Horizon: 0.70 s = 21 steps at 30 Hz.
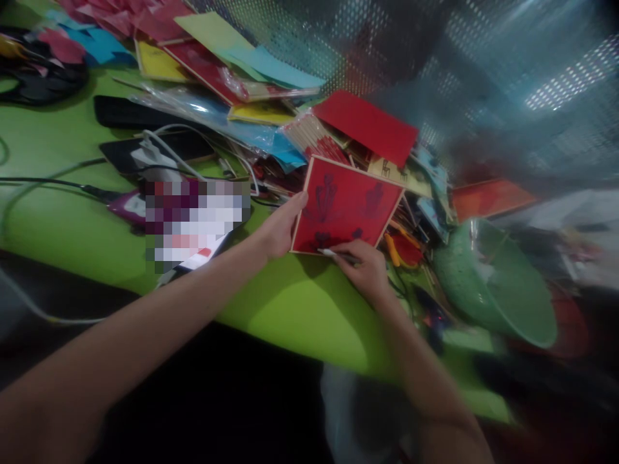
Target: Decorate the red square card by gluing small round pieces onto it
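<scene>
A red panel (348, 206) with pale thin edges and dark drawn shapes is tilted up above the green table. My left hand (284, 227) grips its left edge, with the fingers mostly hidden behind it. In my right hand (363, 265) a slim pen (326, 252) is pinched, its light tip at a dark shape near the panel's lower edge. Whether the tip touches the surface I cannot tell. Left of my left arm lies a lit phone (203, 248), partly blurred out.
A crowded heap of coloured paper, sticks and plastic wrap lies behind the panel, with a red sheet (370, 122) on top. A green bowl (498, 283) stands at right, near an orange-handled tool (399, 248). Cables and a purple power strip (130, 206) occupy the left of the green table (290, 309).
</scene>
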Each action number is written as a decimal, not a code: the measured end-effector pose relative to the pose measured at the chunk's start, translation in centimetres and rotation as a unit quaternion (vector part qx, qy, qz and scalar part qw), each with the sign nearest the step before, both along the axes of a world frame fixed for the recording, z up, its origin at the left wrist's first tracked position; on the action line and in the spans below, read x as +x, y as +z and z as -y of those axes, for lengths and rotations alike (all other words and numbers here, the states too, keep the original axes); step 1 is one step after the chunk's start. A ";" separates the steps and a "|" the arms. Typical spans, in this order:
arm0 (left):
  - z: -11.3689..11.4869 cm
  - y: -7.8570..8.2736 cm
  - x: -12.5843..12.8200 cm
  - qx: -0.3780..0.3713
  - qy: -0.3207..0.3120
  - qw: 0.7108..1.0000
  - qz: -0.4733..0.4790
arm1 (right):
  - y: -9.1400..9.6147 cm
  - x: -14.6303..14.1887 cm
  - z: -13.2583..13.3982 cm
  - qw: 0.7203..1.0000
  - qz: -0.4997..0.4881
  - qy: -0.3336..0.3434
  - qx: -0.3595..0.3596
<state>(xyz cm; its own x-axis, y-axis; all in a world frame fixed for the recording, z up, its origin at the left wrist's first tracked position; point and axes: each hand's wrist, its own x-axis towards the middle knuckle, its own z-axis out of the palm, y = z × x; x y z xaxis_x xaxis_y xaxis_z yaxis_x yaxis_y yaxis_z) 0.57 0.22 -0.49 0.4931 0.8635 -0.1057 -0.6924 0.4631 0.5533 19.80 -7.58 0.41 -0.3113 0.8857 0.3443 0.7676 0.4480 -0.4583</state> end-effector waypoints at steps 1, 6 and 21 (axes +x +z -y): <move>0.0 0.0 0.0 0.006 0.003 1.000 -0.002 | 0.0 -0.1 0.0 1.000 -0.001 -0.001 0.000; 0.0 -0.1 0.0 0.017 0.004 1.000 -0.017 | 0.1 -0.6 -0.1 1.000 -0.008 0.002 0.005; -0.1 -0.3 0.0 0.026 0.003 0.999 -0.024 | 0.0 -0.8 -0.4 1.000 -0.007 0.011 0.012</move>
